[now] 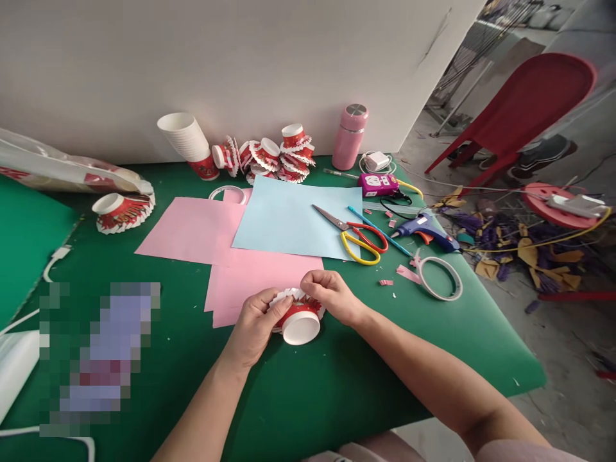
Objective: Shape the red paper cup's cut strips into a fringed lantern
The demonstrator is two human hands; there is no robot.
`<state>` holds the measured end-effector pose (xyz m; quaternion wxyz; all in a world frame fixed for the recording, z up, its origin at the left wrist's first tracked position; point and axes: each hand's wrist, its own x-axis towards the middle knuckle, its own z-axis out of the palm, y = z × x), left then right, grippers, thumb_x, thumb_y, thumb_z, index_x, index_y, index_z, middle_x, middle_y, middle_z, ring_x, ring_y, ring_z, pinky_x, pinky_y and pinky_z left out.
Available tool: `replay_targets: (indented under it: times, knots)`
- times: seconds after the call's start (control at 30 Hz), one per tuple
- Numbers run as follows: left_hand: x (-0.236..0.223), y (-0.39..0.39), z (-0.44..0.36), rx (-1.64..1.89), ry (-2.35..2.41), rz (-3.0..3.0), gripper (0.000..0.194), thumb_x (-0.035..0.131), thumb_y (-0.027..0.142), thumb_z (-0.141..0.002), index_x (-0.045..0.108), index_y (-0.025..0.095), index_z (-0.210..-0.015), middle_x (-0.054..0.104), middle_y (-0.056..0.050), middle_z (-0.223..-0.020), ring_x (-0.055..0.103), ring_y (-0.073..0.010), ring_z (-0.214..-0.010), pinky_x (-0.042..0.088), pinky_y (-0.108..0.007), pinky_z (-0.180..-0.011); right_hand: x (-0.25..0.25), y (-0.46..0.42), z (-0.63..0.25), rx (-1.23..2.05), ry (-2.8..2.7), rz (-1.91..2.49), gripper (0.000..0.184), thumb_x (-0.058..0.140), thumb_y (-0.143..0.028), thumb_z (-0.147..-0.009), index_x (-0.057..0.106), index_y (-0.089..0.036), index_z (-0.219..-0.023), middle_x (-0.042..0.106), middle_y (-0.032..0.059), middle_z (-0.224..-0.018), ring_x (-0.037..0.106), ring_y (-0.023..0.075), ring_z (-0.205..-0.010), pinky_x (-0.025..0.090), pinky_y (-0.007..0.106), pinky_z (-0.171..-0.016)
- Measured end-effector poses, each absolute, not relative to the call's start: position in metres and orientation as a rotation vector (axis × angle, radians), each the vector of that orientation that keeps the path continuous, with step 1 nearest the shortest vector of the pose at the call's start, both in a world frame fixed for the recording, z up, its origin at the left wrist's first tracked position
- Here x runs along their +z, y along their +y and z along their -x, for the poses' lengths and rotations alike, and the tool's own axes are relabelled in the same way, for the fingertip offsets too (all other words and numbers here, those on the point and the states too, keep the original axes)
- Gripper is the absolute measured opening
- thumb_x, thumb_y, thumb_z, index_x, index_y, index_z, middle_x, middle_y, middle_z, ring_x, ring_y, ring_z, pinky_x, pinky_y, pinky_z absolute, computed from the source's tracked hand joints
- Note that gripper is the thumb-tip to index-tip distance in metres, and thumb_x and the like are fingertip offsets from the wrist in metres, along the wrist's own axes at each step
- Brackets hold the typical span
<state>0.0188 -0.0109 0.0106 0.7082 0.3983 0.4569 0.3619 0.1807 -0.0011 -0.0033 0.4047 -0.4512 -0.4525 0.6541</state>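
A red paper cup (301, 327), its wall cut into strips folded outward, lies tilted with the white base facing me. My left hand (262, 317) grips it from the left, thumb on the folded strips. At the far side of the fringe, my right hand (332, 295) has its fingers pinched together against the strips; what lies between the fingertips is hidden. Under and beyond the cup are pink paper sheets (269, 273). A light blue sheet (283, 215) overlaps them, with red-and-yellow-handled scissors (356, 234) and a blue pencil (380, 231) across its right side.
A stack of paper cups (185, 141), several cut cups (269, 154) and a pink bottle (350, 138) stand by the wall. At right lie a glue gun (426, 231), tape roll (421, 282) and purple box (378, 185). Another cut cup (122, 212) sits left.
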Motion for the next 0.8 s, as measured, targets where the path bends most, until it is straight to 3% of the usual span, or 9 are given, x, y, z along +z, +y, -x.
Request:
replay_targets:
  times: [0.23, 0.8]
  knots:
    - [0.011, -0.010, -0.017, 0.720, 0.993, -0.843, 0.030, 0.071, 0.040, -0.069, 0.057, 0.015, -0.061, 0.048, 0.004, -0.055, 0.039, -0.0072, -0.050, 0.030, -0.020, -0.046, 0.009, -0.001, -0.182, 1.671, -1.245, 1.115, 0.024, 0.060, -0.039, -0.071, 0.056, -0.015, -0.069, 0.051, -0.0026, -0.062, 0.044, 0.0078, -0.055, 0.036, 0.020, -0.050]
    - [0.011, -0.011, -0.015, 0.604, 1.004, -0.935, 0.033, 0.070, 0.042, -0.069, 0.054, 0.015, -0.059, 0.044, 0.004, -0.055, 0.039, -0.0077, -0.052, 0.031, -0.021, -0.049, 0.015, 0.004, -0.178, 1.811, -1.253, 1.104, 0.014, 0.056, -0.027, -0.065, 0.052, -0.015, -0.059, 0.045, -0.0064, -0.047, 0.038, 0.0050, -0.041, 0.031, 0.017, -0.038]
